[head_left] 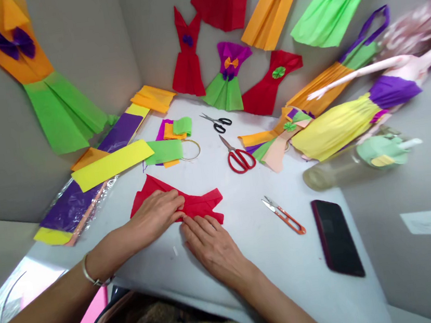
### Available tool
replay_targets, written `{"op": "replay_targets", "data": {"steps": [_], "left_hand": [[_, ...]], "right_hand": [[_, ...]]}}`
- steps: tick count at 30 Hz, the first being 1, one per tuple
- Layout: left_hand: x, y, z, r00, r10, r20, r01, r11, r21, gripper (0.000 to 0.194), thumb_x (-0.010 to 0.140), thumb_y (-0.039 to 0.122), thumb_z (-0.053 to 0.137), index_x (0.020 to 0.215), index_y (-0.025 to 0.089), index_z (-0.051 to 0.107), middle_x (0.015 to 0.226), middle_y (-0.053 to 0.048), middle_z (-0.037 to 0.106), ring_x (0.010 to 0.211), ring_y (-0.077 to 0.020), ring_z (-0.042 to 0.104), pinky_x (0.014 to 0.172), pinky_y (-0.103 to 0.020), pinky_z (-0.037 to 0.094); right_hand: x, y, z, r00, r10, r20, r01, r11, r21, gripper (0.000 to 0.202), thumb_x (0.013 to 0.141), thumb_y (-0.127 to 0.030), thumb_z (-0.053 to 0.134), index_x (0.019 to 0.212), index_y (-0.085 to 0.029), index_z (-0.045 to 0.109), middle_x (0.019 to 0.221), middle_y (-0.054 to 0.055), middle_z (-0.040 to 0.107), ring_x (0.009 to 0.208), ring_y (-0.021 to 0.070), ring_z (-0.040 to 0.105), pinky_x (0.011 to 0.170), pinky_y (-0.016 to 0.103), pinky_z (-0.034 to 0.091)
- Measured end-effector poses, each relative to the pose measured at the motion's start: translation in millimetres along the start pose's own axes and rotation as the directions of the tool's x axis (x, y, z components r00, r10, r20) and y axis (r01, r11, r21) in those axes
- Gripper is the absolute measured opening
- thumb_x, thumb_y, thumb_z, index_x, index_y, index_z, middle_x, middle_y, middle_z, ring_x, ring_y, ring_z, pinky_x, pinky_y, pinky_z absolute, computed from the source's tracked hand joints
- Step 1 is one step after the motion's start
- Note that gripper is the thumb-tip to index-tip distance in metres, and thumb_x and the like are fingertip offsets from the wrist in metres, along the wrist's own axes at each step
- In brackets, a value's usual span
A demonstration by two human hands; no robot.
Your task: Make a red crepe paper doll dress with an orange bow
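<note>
A red crepe-paper dress [200, 201] lies flat on the white table, its waist narrowed and creased. My left hand [158, 213] rests over its left part, thumb and fingers closed on the paper near the waist. Just right of that, my right hand [210, 243] lies with fingers stretched out, its fingertips touching the dress's lower edge. The two hands nearly meet at the waist. Part of the dress is covered by my left hand. A small white scrap [175, 251] sits on the table below it.
Red-handled scissors [241, 159], black-handled scissors [218, 123] and orange thread snips [284, 216] lie beyond and right. A phone [337, 237] and a lidded bottle [342, 169] stand right. Left are purple paper sheets [68, 208] and a yellow strip [113, 165]. Paper dresses line the walls.
</note>
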State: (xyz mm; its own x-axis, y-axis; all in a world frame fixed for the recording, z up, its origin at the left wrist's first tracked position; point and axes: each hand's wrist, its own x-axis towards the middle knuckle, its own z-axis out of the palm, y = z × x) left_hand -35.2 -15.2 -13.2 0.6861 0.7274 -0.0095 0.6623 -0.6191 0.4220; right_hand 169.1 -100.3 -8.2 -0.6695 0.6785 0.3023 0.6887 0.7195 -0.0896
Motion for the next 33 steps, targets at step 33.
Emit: {"op": "replay_targets", "data": {"steps": [33], "left_hand": [[-69, 26, 20.3, 0.970, 0.057, -0.237, -0.039, 0.996, 0.080, 0.055, 0.098, 0.025, 0.045, 0.149, 0.019, 0.025, 0.142, -0.014, 0.053, 0.135, -0.0260, 0.046, 0.112, -0.045, 0.039]], "right_hand": [[7, 7, 0, 0.994, 0.102, 0.031, -0.105, 0.981, 0.164, 0.010, 0.094, -0.013, 0.055, 0.095, -0.015, 0.065, 0.122, 0.008, 0.068, 0.099, 0.0219, 0.056, 0.082, 0.037, 0.041]]}}
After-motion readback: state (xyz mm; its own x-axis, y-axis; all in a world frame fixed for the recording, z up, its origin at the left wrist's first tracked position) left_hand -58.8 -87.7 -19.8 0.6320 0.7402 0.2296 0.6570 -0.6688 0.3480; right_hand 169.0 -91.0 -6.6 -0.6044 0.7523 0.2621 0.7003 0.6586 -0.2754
